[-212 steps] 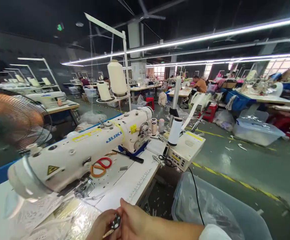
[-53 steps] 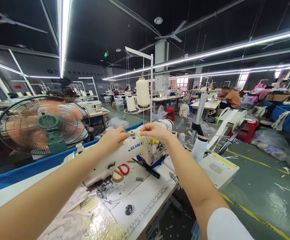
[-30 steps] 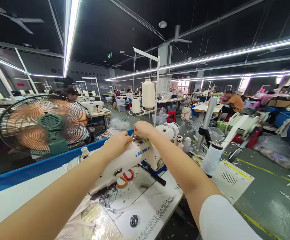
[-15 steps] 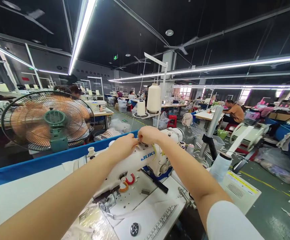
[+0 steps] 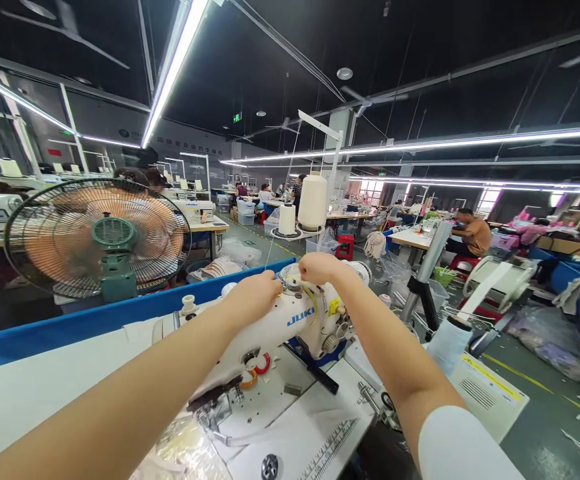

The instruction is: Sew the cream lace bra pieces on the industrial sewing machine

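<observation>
- White thread (image 5: 276,235) ran down in a thin line from the stand to the top of the machine (image 5: 275,323), where both hands met, so the strand came within reach from above.
- Left hand (image 5: 255,298) rested on the machine's arm with its fingers pinched together at the thread guide; whether they gripped the strand itself was too small to tell.
- Right hand (image 5: 320,267) sat just beside it, knuckles up and fingers curled down over the bobbin winder (image 5: 290,279); what they held was hidden under the hand.
- Both forearms reached across the bench (image 5: 15,393), because the guide lay on the machine's far, upper side.
- Two cones (image 5: 312,201) stood upright on the stand behind the machine, high enough for thread to feed downward freely.
- Scissors (image 5: 256,371) with red and orange handles lay under the machine's arm, close by yet out of the hands' way.
- A dark round bobbin (image 5: 270,467) lay apart at the near edge of the bench, touched by neither hand.
- A fan (image 5: 99,238) stood beyond the blue rail, facing the seat.
</observation>
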